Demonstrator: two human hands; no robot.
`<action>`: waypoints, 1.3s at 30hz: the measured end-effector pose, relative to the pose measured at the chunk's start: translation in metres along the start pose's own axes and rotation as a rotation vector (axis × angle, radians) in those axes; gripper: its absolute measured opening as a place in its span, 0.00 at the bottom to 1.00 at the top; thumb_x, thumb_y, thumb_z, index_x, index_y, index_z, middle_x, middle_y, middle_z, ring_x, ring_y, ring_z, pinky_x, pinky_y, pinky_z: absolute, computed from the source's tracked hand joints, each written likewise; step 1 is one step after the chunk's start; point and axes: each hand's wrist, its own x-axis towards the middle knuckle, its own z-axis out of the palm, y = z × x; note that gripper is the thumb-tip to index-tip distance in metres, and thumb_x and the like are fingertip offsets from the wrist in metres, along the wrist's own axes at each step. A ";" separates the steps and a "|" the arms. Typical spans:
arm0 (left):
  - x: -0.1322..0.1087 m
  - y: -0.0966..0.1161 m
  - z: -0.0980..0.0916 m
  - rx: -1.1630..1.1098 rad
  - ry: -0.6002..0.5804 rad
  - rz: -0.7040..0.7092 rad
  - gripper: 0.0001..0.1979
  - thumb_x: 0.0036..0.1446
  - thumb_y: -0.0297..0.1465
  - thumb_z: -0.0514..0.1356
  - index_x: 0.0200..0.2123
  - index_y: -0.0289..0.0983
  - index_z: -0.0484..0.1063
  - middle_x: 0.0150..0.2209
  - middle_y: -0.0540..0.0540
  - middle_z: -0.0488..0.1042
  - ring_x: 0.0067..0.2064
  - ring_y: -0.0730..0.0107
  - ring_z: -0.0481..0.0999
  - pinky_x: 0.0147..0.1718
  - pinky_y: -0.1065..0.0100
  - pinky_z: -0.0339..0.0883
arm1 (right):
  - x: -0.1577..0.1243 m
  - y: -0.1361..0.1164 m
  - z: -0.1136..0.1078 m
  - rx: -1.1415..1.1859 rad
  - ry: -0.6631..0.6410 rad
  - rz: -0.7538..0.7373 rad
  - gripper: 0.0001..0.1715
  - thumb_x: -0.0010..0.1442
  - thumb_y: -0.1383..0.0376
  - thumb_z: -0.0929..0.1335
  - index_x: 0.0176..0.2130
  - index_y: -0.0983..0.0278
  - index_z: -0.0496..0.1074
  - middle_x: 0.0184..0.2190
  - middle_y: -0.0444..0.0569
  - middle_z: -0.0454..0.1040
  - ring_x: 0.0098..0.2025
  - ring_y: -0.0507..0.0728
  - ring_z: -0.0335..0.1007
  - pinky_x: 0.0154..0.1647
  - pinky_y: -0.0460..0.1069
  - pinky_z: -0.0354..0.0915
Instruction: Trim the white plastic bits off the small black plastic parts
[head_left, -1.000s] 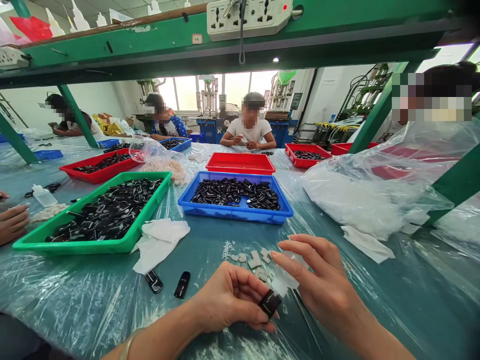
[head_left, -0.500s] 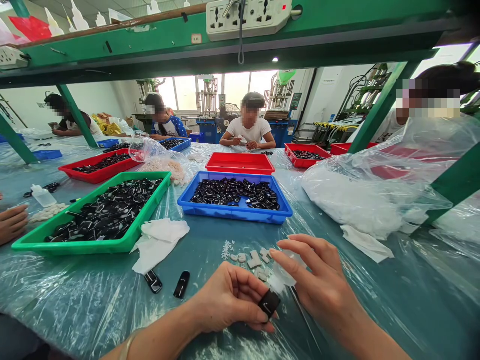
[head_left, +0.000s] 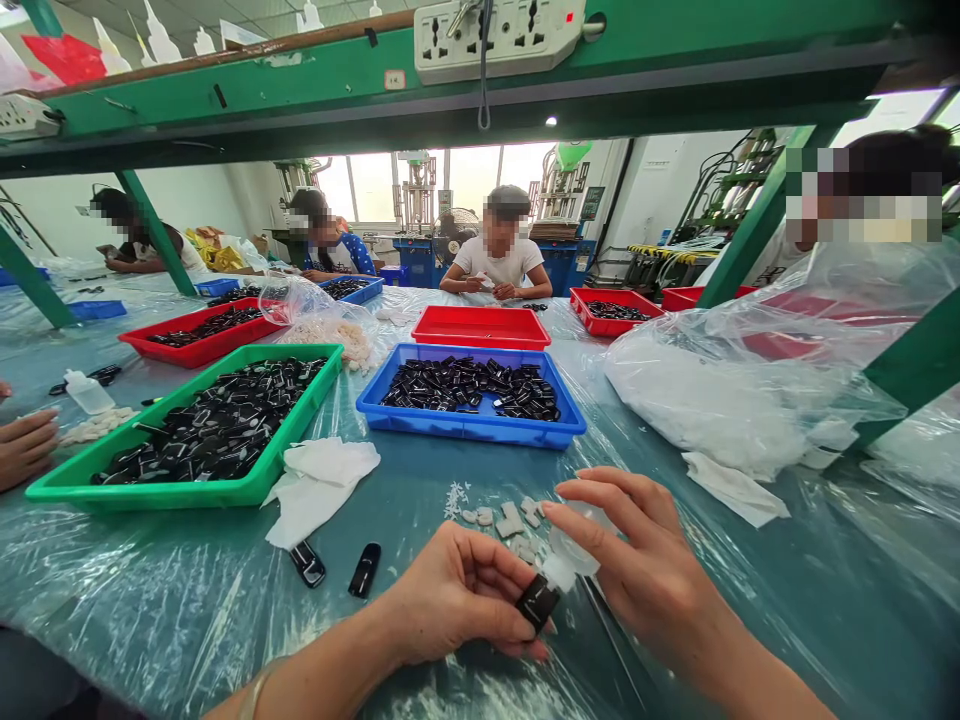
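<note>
Between the thumb and fingers of my left hand (head_left: 469, 590) is a small glossy black plastic piece (head_left: 538, 604). My right hand (head_left: 637, 555) curves round a small translucent squeeze bottle (head_left: 576, 540), tilted so that its white end meets the upper edge of the piece; its tip cannot be made out. Thin metal tweezers (head_left: 609, 625) lie under my right hand. Just beyond my hands are several pale grey blocks (head_left: 511, 519) and a little heap of tiny white bits (head_left: 456, 499). Two more black pieces, one (head_left: 364, 570) separate and one (head_left: 307, 563) partly under a white cloth (head_left: 322, 480), lie left of my hands.
A blue tray (head_left: 465, 430) and a green tray (head_left: 157, 492) hold many black pieces. Behind stands a red tray (head_left: 481, 328). Clear plastic bags (head_left: 735, 390) bulge at right. A green shelf beam (head_left: 300, 95) crosses overhead. Another person's hand (head_left: 28, 445) rests at far left.
The bottle has tilted slightly and its white end sits a little closer to the black piece. My right hand has shifted very slightly; the left hand stays nearly still.
</note>
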 end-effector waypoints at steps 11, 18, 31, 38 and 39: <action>0.002 0.000 -0.001 -0.009 0.005 0.008 0.21 0.32 0.28 0.64 0.34 0.25 0.69 0.32 0.42 0.72 0.30 0.76 0.74 0.26 0.84 0.67 | 0.000 0.004 0.003 -0.005 -0.013 -0.010 0.26 0.46 0.76 0.59 0.35 0.46 0.68 0.43 0.27 0.60 0.51 0.35 0.49 0.55 0.36 0.46; 0.002 -0.001 0.000 -0.006 0.008 0.009 0.20 0.32 0.27 0.64 0.34 0.25 0.69 0.30 0.44 0.71 0.30 0.76 0.74 0.26 0.84 0.67 | -0.006 0.000 0.006 -0.054 -0.022 0.041 0.26 0.46 0.75 0.60 0.37 0.45 0.67 0.44 0.26 0.60 0.52 0.35 0.50 0.54 0.36 0.47; 0.001 0.002 -0.001 0.012 0.009 0.023 0.21 0.33 0.28 0.63 0.35 0.25 0.69 0.34 0.39 0.72 0.31 0.75 0.75 0.27 0.83 0.67 | -0.001 0.003 0.000 0.019 -0.027 -0.008 0.25 0.47 0.76 0.58 0.34 0.47 0.69 0.43 0.26 0.60 0.52 0.35 0.49 0.55 0.37 0.46; 0.001 -0.001 -0.002 0.019 0.003 0.016 0.21 0.33 0.29 0.64 0.35 0.25 0.69 0.35 0.39 0.72 0.31 0.75 0.75 0.27 0.84 0.67 | 0.000 0.004 0.000 -0.013 -0.025 -0.012 0.26 0.46 0.77 0.58 0.34 0.46 0.68 0.43 0.25 0.60 0.52 0.35 0.49 0.54 0.36 0.46; 0.001 -0.001 -0.002 0.020 -0.001 0.016 0.21 0.33 0.29 0.64 0.35 0.25 0.69 0.35 0.39 0.72 0.31 0.76 0.74 0.27 0.84 0.67 | 0.000 0.003 0.001 -0.019 -0.024 -0.007 0.26 0.46 0.77 0.58 0.34 0.46 0.68 0.43 0.25 0.60 0.52 0.35 0.49 0.54 0.36 0.46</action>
